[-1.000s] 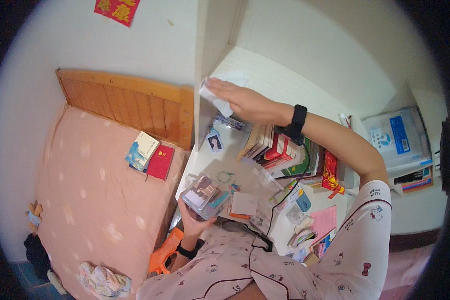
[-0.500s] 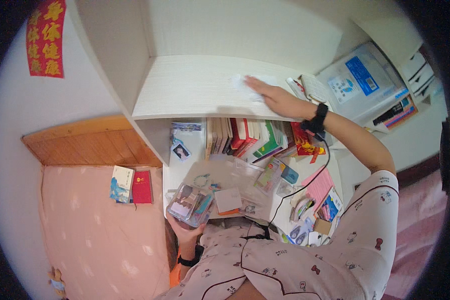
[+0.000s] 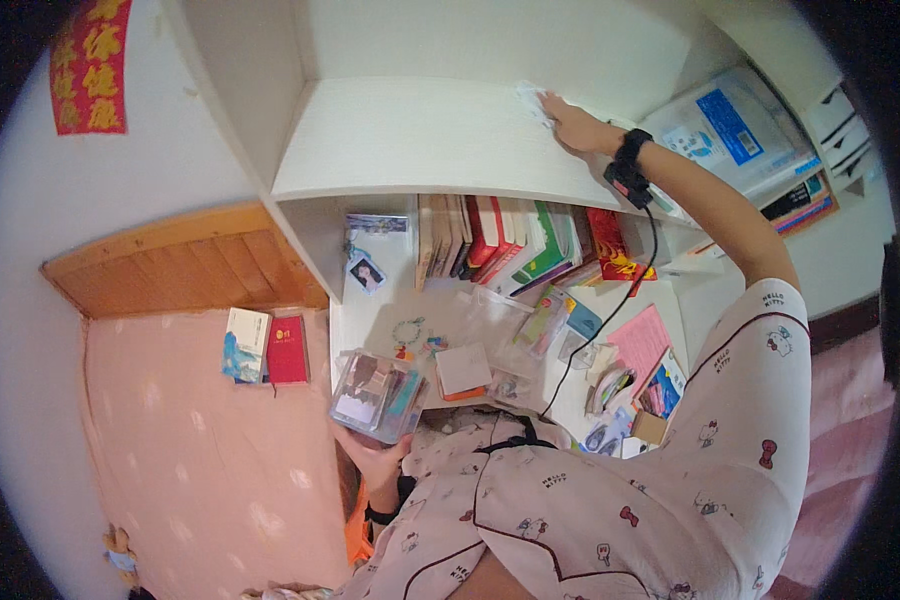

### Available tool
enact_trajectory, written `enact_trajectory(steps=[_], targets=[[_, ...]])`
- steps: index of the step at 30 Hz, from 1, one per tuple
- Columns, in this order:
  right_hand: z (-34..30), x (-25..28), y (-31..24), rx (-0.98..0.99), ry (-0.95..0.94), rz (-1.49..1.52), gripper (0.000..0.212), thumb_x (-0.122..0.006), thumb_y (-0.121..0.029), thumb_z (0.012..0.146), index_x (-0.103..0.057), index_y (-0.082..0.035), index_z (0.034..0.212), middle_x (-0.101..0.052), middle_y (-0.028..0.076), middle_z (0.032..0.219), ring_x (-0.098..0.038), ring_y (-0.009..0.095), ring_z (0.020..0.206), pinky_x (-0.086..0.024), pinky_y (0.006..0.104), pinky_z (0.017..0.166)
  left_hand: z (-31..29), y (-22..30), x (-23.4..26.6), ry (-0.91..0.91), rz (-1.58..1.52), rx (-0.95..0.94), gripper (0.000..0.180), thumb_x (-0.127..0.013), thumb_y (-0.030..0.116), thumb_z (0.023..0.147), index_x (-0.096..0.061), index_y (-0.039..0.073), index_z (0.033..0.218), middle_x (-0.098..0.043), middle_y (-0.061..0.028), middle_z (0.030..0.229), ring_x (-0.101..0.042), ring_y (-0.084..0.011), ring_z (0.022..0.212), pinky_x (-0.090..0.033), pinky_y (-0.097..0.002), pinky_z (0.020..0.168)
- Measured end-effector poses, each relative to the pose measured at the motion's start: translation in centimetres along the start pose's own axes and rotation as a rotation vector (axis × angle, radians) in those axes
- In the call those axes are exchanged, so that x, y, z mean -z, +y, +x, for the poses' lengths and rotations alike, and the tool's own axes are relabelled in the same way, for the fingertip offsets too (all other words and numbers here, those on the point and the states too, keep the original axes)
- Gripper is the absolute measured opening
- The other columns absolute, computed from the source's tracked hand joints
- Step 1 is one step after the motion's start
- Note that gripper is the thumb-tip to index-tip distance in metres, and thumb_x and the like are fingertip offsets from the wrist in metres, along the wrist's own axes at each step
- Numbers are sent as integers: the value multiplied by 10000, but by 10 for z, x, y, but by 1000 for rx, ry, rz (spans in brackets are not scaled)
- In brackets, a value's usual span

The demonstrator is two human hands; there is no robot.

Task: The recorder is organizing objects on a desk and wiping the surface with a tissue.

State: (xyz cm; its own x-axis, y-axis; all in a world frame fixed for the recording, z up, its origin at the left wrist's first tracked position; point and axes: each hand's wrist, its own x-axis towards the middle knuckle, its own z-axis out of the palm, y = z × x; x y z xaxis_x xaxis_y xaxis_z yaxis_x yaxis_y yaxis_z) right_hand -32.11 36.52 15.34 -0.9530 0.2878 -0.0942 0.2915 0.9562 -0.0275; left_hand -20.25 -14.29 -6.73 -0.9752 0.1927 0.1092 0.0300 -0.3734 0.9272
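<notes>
On the upper white shelf point(image 3: 410, 140), my right hand point(image 3: 580, 124) presses a thin white tissue point(image 3: 533, 100) against the board near its back edge. The fingers bunch over the tissue, so their tips are partly hidden. A black strap with a small dark device point(image 3: 626, 182) sits on that wrist, and a black cable point(image 3: 654, 250) runs down from it. Low at the left, my left hand point(image 3: 372, 462) grips a clear plastic box point(image 3: 375, 400) from below, beside the desk's front edge. Cards or photos and a teal item show inside the box.
Under the shelf stands a row of books point(image 3: 495, 240). A beaded bracelet point(image 3: 408, 330), a square white pad point(image 3: 462, 369) and pink paper point(image 3: 640, 340) lie on the desk point(image 3: 370, 325). A clear file case point(image 3: 710, 130) leans at right. Two books point(image 3: 288, 350) rest on the pink bed point(image 3: 200, 450).
My right hand has slid the tissue right and farther back along the shelf. The left hand still holds the plastic box in nearly the same place. The view has shifted slightly.
</notes>
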Motion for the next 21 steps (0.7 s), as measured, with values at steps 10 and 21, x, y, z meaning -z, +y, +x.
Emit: enact_trajectory(steps=[10, 21], targets=[[78, -29, -152, 582, 151, 159, 661, -342, 75, 831, -240, 8, 1481, -192, 228, 1554, -191, 315, 1452, -144, 369, 1199, -8, -3, 16, -23, -12, -8, 1129, -904, 272, 589, -193, 32, 1432, -354, -170, 1371, -421, -319, 1262, -406, -460, 1029], [-12, -26, -218, 982, 119, 331, 708, -333, 108, 800, -305, -80, 1481, -213, 191, 1558, -219, 313, 1444, -177, 375, 1198, 10, 19, -14, -119, -153, 72, 1134, -933, 203, 540, -218, 27, 1403, -358, -140, 1373, -396, -273, 1284, -342, -428, 1091]])
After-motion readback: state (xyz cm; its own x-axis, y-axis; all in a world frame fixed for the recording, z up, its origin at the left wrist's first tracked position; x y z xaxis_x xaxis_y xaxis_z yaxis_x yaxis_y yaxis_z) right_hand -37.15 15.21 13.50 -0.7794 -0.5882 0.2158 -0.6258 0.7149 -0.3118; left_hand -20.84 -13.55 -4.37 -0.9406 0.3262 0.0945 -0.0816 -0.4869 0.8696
